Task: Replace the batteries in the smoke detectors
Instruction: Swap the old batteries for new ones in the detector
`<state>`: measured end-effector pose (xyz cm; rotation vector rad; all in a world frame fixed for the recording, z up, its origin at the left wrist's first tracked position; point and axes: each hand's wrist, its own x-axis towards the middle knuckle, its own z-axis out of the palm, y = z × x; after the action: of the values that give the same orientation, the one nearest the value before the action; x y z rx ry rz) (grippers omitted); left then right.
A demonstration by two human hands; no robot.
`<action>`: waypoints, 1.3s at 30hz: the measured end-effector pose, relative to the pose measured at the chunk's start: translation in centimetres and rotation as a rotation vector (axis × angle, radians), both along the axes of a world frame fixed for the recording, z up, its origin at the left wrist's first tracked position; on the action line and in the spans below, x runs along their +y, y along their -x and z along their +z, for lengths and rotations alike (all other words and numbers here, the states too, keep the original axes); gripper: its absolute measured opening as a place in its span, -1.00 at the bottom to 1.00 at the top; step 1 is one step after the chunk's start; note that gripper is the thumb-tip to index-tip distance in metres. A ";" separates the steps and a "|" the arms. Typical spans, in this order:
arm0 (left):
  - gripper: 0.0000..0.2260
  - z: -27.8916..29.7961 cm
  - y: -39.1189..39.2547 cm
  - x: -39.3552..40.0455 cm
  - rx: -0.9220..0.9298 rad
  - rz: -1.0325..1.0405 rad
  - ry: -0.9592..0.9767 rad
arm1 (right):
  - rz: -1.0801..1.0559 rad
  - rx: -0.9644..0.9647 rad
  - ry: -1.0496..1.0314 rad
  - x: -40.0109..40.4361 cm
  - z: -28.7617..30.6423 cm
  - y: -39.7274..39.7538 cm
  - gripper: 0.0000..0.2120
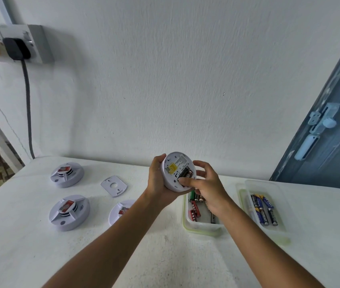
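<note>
One smoke detector (pixel 177 171) is held up above the tabletop (pixel 165 246) in the head view, its back turned toward the camera, with dark batteries (pixel 186 173) seated in its open compartment. It is gripped round its rim by the left hand (pixel 157 179), whose fingers are curled about the edge. The thumb of the right hand (pixel 208 190) is pressed against the batteries, the other fingers being loosely spread beside the rim. Three more detectors (pixel 67 174) are laid at the left, near a detached cover plate (pixel 113 186). Used batteries are kept in a tray (pixel 187 223) under the right hand; blue batteries (pixel 263 208) are lying in a second tray (pixel 279 215) beside it.
</note>
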<state>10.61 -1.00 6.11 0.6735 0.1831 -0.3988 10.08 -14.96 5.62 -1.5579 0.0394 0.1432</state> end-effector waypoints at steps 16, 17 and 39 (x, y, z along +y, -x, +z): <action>-0.52 1.3 0.5 1.4 -0.064 -0.172 -0.149 | 0.126 -0.007 -0.261 -0.1 2.0 0.8 -0.67; -0.53 1.4 0.5 1.5 -0.069 -0.174 -0.154 | 0.131 -0.006 -0.265 -0.1 2.0 0.8 -0.66; -0.54 0.9 1.5 2.0 -0.060 -0.114 -0.170 | 0.206 0.036 -0.294 0.3 1.1 0.9 -0.60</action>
<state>9.15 1.04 7.04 0.8652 0.1224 -0.4754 9.23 -14.68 6.77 -1.2630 -0.1105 0.3253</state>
